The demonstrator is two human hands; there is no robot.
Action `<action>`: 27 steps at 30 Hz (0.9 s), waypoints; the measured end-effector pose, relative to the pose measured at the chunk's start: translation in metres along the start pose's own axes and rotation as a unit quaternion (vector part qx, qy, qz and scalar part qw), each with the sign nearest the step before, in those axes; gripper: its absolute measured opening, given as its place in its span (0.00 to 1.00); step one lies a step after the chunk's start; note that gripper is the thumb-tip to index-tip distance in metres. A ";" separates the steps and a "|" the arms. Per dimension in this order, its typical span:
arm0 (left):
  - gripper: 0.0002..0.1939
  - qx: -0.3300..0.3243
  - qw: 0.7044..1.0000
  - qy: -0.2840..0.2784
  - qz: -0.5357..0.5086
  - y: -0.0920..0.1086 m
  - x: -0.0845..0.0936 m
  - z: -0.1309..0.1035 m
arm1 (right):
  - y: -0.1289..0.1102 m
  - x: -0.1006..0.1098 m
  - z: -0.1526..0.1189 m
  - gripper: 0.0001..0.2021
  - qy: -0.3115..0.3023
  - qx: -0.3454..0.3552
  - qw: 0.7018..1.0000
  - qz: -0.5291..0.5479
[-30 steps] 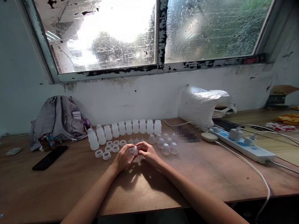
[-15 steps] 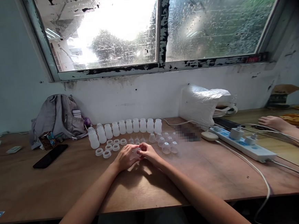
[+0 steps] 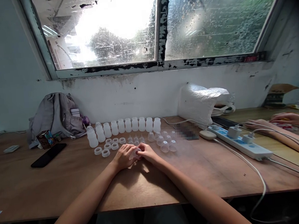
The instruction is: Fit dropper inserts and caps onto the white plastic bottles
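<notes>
Both my hands meet low over the table, around a translucent bottle collar ring (image 3: 134, 154). My left hand (image 3: 123, 156) is curled around the ring's left side. From the right, my right hand (image 3: 147, 152) presses fingertips into its opening; whether a teat sits inside is hidden. Just beyond stand several clear bottle teats (image 3: 136, 140). Loose white collar rings (image 3: 105, 152) lie to the left of my hands, and clear domed caps (image 3: 164, 146) are grouped to the right. Behind them runs a curved row of frosted baby bottles (image 3: 121, 126); the two leftmost have tops on.
A black phone (image 3: 48, 155), small box (image 3: 46, 139) and grey backpack (image 3: 55, 116) occupy the left. Toward the right are a white bag (image 3: 200, 104), a round white device (image 3: 208, 135) and a power strip (image 3: 241, 142) with trailing cables. Another person's arms (image 3: 283, 134) reach in at far right.
My fingers have shifted slightly on the ring, and its opening shows more. The view has moved a little. At far right, the other person's hands have moved left, with a second hand now visible.
</notes>
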State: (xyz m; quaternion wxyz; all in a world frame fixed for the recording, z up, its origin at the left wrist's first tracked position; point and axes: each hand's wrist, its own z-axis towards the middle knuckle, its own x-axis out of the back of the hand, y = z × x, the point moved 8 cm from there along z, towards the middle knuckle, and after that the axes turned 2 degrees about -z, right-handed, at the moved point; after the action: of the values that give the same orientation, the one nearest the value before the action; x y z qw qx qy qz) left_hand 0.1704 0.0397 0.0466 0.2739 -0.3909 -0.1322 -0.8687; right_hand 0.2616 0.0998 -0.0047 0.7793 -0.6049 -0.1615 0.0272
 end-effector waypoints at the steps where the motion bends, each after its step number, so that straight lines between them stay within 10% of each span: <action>1: 0.19 -0.005 1.000 -0.004 0.007 0.001 -0.001 -0.001 | 0.001 -0.001 0.000 0.07 -0.009 -0.007 1.000 -0.001; 27: 0.17 -0.059 0.996 -0.014 0.057 0.020 -0.007 -0.002 | -0.002 -0.002 -0.011 0.06 -0.032 -0.040 0.991 -0.124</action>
State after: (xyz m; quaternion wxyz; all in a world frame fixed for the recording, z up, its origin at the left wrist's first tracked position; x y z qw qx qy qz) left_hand 0.1846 0.0255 0.0404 0.2977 -0.4257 -0.0617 -0.8522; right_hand 0.2630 0.0888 -0.0060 0.7463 -0.6096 -0.2613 -0.0569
